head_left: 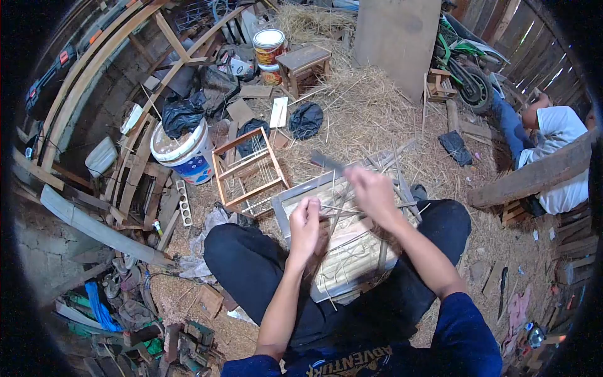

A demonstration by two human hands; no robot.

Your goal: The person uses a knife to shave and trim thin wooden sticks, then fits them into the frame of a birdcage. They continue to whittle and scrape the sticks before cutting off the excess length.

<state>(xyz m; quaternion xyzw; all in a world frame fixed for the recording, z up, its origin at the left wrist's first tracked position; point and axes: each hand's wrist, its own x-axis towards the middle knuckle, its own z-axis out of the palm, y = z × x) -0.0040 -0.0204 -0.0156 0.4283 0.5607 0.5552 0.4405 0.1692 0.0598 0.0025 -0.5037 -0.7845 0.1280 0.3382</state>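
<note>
My left hand [305, 227] is closed on the end of a thin strip [339, 208] that runs to the right over my lap. My right hand [372, 193], blurred by motion, is wrapped round a knife [328, 163] whose broad dark end points to the upper left. Beneath both hands, a framed panel of pale slats [358, 251] lies across my legs, with thin strips scattered loosely over it. Left of the panel, a small wooden frame [251, 171] with thin cords strung across it stands on the ground.
A white bucket [183, 154], paint cans [269, 47] and a wooden stool [304, 60] stand ahead to the left. Another person [556, 147] sits at the right behind a wooden beam [534, 173]. A second knife [503, 292] lies on the ground at right.
</note>
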